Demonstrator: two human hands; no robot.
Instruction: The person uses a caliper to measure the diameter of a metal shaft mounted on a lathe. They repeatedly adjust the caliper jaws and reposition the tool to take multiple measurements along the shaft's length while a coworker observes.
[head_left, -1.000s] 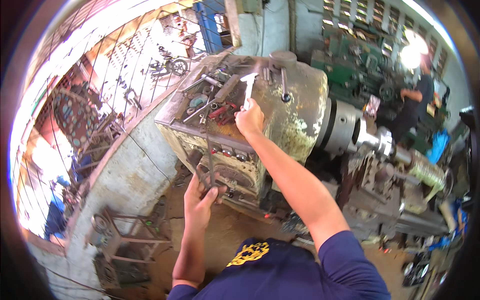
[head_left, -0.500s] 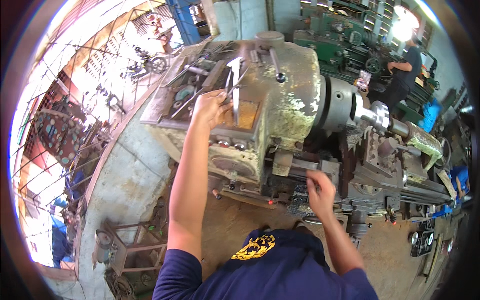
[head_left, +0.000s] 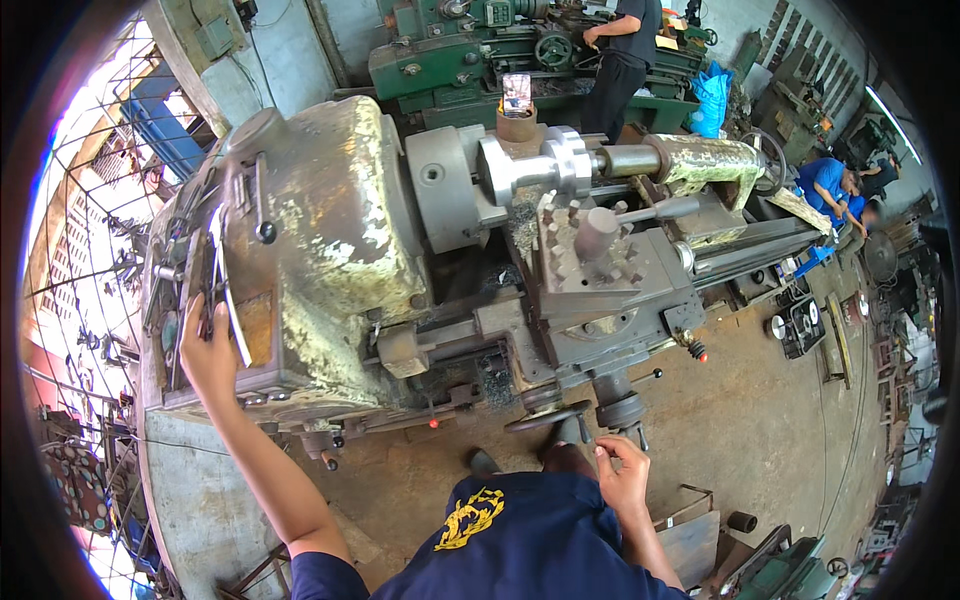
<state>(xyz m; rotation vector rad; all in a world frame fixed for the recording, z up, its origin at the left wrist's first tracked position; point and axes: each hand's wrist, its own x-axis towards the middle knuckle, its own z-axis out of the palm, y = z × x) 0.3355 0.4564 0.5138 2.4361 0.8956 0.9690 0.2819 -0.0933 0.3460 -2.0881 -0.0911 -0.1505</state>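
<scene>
My left hand (head_left: 208, 355) rests among tools on the headstock top of a worn lathe. Its fingers and thumb close around something dark and thin that I cannot make out. Beside the fingers lies a long, bright metal caliper (head_left: 228, 290). My right hand (head_left: 624, 474) hangs in front of the lathe near the carriage handwheel (head_left: 548, 417), its fingers curled, with nothing visible in them. A shiny turned metal workpiece (head_left: 530, 170) with round flanges sits between the chuck (head_left: 440, 188) and the tailstock (head_left: 705, 160).
The tool post (head_left: 598, 235) stands on the carriage, with levers below. Behind is a green lathe (head_left: 440, 65) with a person in dark clothes (head_left: 618, 60) beside it. People in blue (head_left: 830, 188) crouch at the right. A green machine (head_left: 790, 572) is at lower right.
The view has swung right, so the headstock now lies further left. My left hand stays at the tools on it. My right hand has dropped back from the lathe toward my body.
</scene>
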